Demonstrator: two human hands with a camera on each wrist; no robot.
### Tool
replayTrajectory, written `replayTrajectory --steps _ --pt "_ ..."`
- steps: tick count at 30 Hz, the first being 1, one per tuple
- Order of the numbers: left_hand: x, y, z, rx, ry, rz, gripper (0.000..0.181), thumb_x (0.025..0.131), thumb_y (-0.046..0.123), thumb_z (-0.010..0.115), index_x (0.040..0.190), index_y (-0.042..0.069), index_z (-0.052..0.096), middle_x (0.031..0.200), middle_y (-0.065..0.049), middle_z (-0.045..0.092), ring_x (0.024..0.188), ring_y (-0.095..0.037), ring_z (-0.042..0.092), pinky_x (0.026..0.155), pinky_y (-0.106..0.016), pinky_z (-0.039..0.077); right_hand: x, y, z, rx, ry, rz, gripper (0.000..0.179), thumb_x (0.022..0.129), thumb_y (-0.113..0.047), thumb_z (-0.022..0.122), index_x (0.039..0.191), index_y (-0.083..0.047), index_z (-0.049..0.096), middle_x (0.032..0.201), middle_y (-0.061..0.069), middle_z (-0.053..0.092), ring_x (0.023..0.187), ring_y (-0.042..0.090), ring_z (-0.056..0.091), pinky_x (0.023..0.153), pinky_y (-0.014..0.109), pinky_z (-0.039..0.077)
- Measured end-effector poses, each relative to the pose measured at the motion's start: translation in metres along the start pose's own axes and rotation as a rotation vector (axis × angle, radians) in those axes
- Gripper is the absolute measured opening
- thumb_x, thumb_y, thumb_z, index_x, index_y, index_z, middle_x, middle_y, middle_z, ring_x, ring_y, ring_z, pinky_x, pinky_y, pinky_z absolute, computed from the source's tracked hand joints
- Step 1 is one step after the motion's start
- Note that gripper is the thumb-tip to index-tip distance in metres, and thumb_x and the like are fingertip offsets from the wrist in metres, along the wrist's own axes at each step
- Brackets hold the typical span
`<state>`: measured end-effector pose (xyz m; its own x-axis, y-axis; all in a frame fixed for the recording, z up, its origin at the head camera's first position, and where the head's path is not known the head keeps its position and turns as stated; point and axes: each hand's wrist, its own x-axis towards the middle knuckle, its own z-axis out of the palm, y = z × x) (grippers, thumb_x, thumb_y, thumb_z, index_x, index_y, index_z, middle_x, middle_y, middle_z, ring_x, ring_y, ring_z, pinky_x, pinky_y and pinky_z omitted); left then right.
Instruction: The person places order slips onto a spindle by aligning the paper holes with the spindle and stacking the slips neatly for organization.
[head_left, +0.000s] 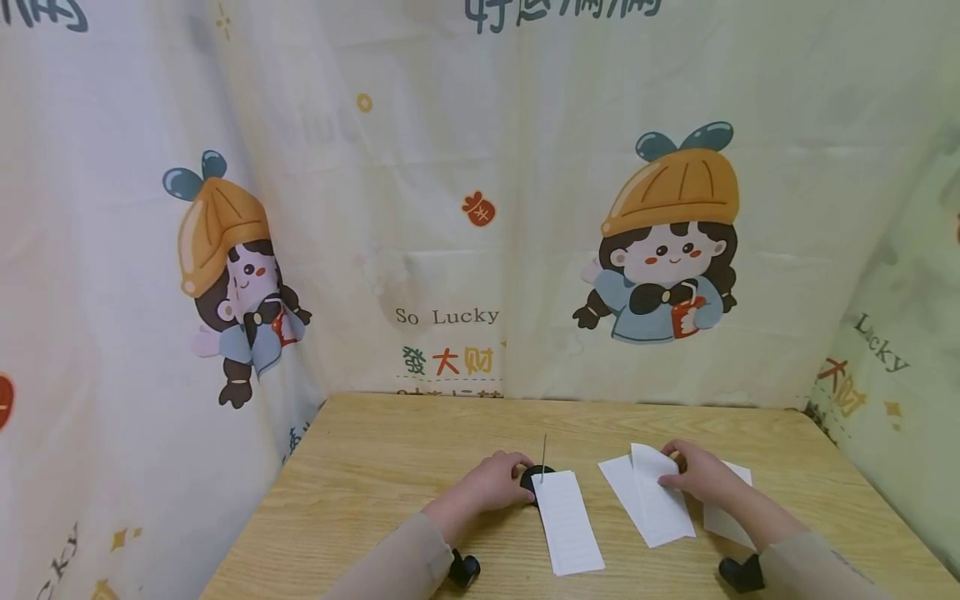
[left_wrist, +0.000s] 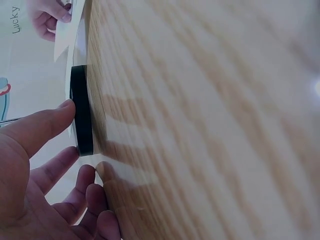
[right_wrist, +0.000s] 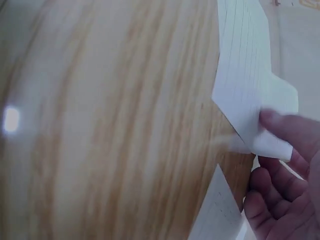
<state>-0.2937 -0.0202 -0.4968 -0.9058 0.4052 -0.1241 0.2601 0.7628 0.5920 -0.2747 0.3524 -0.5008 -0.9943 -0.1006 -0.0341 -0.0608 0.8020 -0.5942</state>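
Your left grip [head_left: 491,483] is holding the black base [left_wrist: 83,120], right grip [head_left: 699,477] pinching a paper slip [head_left: 662,504]; lift gently, don't drag.

Bench [head_left: 360,442]: one. Black round base [head_left: 528,479]: one, bearing one upright spike [head_left: 544,450]. Paper stack [head_left: 570,529] at the spike: one, sheets not countable. Loose white papers [head_left: 663,508]: at least three. Grips, bare hands: two, left grip [head_left: 498,482] and right grip [head_left: 701,475]. Black wrist devices [head_left: 465,571]: two. Sleeves [head_left: 397,562]: two. Hatted figures printed in full [head_left: 667,283]: two.
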Motion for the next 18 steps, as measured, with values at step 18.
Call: replayTrajectory --steps 18 --pt "0.0008 -0.0063 0.002 -0.004 0.001 0.03 0.046 0.081 0.029 0.083 0.122 0.021 0.065 0.104 -0.004 0.059 0.1 -0.024 0.056 0.087 -0.042 0.047 -0.01 0.0063 -0.0036 0.139 0.063 0.026 0.054 0.094 -0.006 0.064 0.14 0.008 0.04 0.096 0.011 0.057 0.077 0.021 0.054 0.059 0.031 0.047"
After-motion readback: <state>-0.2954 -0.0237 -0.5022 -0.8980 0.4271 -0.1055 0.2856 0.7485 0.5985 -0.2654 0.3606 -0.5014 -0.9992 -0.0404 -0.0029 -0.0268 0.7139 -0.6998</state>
